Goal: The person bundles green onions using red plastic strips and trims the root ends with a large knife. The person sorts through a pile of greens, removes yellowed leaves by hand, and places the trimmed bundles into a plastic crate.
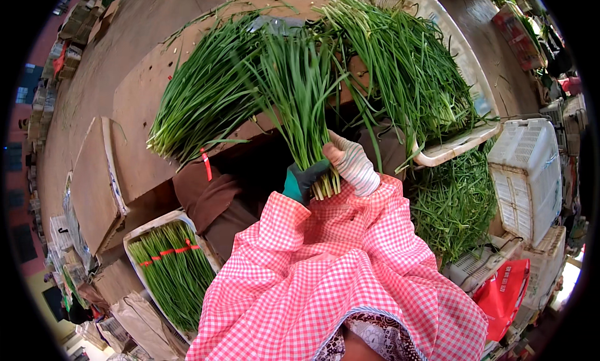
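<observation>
A bunch of garlic chives [295, 92] stands up in front of my chest, its pale cut stems low and its green leaves fanning away from me. My left hand [305, 178], in a green and dark glove, is closed round the stems near their ends. Wearing a striped, pale-fingered glove, my right hand [354, 163] grips the same bunch from the right, slightly higher. Behind the bunch, a loose heap of chives [209, 86] lies on the brown board [140, 105] to the left. Another heap [400, 67] fills a white crate [484, 105] at the right.
A red tie strip [206, 164] hangs at the board's near edge. Chives bound with red bands [172, 261] fill a crate at lower left. Loose greens [453, 205] lie at my right, beside a white basket [525, 177] and a red bag [502, 298]. A cardboard box [94, 186] stands left.
</observation>
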